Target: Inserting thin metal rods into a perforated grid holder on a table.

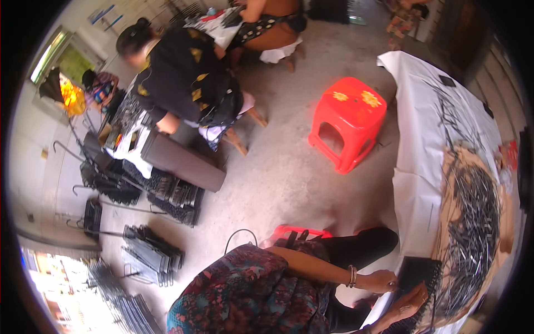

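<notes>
At the lower right, my left hand, with bracelets at its wrist, is closed in a pinch over the near edge of a black flat panel. Small loops or teeth run along one side of that panel. My right hand is also closed, its bent fingers touching the panel's lower part. Whatever sits between the fingers of either hand is too small to tell. Just beyond the panel, a heap of thin dark and shiny strips lies on brown paper.
A white-covered table runs along the right side. A red plastic stool stands on the floor ahead. To the left, a co-worker bends over another table. Black stacked frames and a dark roll are at the left.
</notes>
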{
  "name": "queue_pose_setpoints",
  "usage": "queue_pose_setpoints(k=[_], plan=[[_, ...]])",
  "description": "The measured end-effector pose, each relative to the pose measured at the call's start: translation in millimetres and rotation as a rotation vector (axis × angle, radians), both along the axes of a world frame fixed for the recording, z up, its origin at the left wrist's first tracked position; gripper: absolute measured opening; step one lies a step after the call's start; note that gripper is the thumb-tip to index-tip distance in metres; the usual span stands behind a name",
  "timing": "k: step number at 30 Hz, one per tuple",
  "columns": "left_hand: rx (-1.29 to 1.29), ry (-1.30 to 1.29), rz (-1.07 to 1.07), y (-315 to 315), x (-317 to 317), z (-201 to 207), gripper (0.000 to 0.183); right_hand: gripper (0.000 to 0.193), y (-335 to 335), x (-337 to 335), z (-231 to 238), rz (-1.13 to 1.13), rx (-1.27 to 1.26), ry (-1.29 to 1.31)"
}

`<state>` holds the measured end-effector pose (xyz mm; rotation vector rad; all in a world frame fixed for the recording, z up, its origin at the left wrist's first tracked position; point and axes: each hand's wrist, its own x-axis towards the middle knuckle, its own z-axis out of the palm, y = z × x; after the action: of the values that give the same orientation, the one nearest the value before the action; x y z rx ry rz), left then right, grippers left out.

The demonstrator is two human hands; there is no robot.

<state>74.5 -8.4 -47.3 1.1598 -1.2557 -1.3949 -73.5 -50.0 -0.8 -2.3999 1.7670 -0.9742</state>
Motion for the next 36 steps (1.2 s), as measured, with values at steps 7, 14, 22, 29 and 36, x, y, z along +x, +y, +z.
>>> queue_pose_setpoints(k=[7, 14, 22, 29, 36], plan=[[0.379, 0.166, 0.22, -21.7, 70.7, -54.2, 0.024, 0.062, -34.2, 22.2, -34.6, -0.2, 0.051, 0.76], [0.534, 0.475, 0.524, -35.3, 80.2, -153.6, 0.026, 0.051, -47.9, 14.1, -27.7, 0.101, 0.055, 0.609], [0.46, 0.126, 0.435, -59.1, 81.4, -170.6, 0.028, 0.047, -35.0, 60.3, -2.6, 0.276, 0.314, 0.539], [0.442, 0.128, 0.754, -46.5, 84.6, -146.9, 0.052, 0.045, -33.7, 83.4, 14.4, 0.391, 0.665, 0.368], [0.575, 0.165, 0.506, -53.7, 109.9, -129.1, 0.046, 0.042, -3.8, 159.4, 29.9, 0.612, 1.226, -0.039]])
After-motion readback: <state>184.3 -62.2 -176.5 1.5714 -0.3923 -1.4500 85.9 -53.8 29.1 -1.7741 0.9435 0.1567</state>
